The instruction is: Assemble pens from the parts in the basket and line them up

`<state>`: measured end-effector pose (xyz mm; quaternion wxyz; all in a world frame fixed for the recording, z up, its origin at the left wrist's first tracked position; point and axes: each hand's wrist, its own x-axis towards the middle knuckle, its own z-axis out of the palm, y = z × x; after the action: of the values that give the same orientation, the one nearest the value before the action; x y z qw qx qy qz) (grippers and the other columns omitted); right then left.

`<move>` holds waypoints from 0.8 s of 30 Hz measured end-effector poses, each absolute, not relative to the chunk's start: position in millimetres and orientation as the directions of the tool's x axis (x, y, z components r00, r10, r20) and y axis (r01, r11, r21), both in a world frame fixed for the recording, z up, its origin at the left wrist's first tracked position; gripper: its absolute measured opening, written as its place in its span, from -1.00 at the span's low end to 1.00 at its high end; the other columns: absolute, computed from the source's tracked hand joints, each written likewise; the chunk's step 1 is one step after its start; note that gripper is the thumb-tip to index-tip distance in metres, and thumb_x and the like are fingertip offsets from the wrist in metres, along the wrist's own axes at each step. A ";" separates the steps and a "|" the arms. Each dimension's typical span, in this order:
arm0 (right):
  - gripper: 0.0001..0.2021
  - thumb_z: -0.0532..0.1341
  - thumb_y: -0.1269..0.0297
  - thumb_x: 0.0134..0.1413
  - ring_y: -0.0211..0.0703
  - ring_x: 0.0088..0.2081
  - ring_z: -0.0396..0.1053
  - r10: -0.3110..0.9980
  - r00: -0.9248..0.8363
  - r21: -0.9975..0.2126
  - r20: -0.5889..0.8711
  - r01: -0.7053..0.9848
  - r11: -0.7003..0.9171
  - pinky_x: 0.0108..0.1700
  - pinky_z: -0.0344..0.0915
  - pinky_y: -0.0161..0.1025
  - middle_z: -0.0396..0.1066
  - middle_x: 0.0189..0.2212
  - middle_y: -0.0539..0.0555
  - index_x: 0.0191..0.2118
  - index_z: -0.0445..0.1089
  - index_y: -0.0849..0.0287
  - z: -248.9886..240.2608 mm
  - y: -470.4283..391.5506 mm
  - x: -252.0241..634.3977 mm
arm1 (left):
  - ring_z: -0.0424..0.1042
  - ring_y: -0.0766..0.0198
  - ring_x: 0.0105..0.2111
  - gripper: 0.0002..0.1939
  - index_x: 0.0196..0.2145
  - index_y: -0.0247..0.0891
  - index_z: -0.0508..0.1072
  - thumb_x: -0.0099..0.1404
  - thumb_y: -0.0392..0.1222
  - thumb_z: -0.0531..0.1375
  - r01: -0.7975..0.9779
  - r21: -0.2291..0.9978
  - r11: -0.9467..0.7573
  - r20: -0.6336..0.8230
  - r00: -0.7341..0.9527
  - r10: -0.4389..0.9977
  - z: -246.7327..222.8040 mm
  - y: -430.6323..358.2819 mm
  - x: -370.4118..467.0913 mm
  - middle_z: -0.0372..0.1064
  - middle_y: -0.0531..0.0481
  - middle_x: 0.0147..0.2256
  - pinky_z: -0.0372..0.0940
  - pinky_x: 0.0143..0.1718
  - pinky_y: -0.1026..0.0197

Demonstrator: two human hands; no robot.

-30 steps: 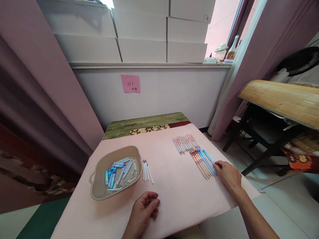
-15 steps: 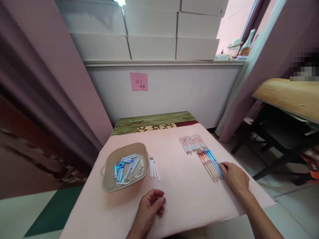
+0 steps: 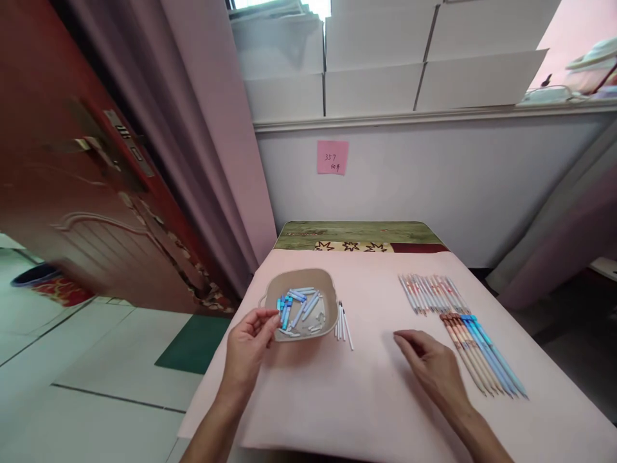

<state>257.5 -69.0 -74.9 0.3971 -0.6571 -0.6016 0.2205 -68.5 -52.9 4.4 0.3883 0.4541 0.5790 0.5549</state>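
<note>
Blue and lilac pen parts and small white pieces lie in a beige basket on the left of the table. My left hand is at the basket's near left rim, thumb and fingers close together; what they hold, if anything, is too small to tell. Beside the basket lie several thin white refills. Over the cloth, between these and the pens, is my right hand, fingers together and seemingly holding nothing. To its right lie brown-topped pens and blue-topped pens, with clear patterned pens behind them.
A pink cloth covers most of the table, whose green patterned back edge shows by the wall. A pink note is stuck to the wall. At the left are a curtain and a red door.
The view has turned left. My right hand has left the blue-topped pens and moved left over the cloth. My left hand has moved from the near cloth up to the basket's rim.
</note>
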 end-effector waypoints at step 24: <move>-0.60 0.34 0.03 -0.15 -0.38 -0.63 0.17 0.958 0.281 -0.963 0.058 -0.236 0.127 -0.60 0.15 -0.38 0.40 -0.57 0.02 -0.28 0.49 0.30 -40.7 86.8 175.3 | 0.39 0.25 -0.36 -0.86 -0.41 -0.25 0.47 0.14 -0.31 0.10 0.866 0.499 0.048 0.200 -0.169 0.965 -2.0 10.9 -88.2 0.43 -0.02 -0.36 0.24 -0.29 0.25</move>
<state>175.3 86.8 -40.7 0.6463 -0.4723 -0.3821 0.4618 -88.2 10.9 -2.0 0.0944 0.6377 0.7177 0.2634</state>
